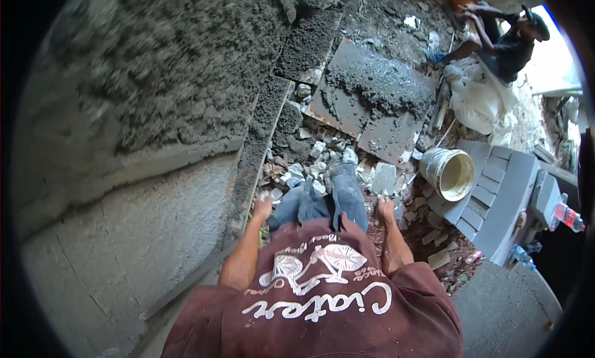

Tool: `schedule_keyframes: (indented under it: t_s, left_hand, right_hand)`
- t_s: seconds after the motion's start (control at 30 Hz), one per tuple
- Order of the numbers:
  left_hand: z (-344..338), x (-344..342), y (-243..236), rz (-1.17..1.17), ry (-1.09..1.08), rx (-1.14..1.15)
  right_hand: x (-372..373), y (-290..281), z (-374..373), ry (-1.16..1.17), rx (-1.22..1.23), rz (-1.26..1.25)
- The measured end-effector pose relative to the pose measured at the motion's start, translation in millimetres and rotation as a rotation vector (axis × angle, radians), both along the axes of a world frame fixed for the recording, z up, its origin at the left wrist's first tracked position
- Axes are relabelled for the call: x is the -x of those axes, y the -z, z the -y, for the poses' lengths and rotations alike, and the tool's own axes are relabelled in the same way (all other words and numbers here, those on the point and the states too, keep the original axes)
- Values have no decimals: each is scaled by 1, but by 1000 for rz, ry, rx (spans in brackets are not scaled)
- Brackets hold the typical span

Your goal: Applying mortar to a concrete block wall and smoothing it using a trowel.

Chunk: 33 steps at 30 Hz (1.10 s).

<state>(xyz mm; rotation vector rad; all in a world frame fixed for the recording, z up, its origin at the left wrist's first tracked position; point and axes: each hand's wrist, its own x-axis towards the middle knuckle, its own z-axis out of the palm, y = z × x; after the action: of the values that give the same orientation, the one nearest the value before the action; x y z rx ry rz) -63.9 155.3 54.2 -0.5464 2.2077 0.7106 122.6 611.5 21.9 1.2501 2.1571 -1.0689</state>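
Observation:
My left hand hangs beside my left thigh, close to the narrow mortar-covered ledge along the wall. On the other side, my right hand hangs low next to a pale flat stone on the rubble. Both hands look small and foreshortened, so their fingers cannot be made out; nothing is seen sticking out of either. Ahead of my feet, wet grey mortar lies heaped on flat boards. Broken stones surround my legs.
Fresh rough mortar covers the wall at left. To my right stand a dirty white bucket, stacked grey blocks and plastic bottles. At the far right a person sits bent over near white sacks.

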Motion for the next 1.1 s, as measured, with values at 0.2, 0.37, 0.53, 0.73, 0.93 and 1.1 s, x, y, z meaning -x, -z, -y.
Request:
schedule_keyframes:
  t_s: [0.2, 0.37, 0.53, 0.73, 0.93, 1.1]
  left_hand:
    - [-64, -28, 29, 356, 113, 136]
    - [-106, -65, 129, 382, 93, 377]
    - [-109, -95, 130, 116, 105, 859]
    - [-113, -124, 137, 8, 112, 843]
    - [-105, -139, 135, 35, 9, 966]
    - [-76, -155, 132, 135, -70, 958]
  right_hand:
    - [40, 169, -60, -640, -261, -318]
    - [98, 351, -85, -252, 175, -182]
    - [225, 480, 0, -161, 181, -140]
    - [393, 551, 12, -88, 79, -594]
    - [408, 442, 28, 160, 381, -474]
    - [366, 374, 5, -246, 311, -411]
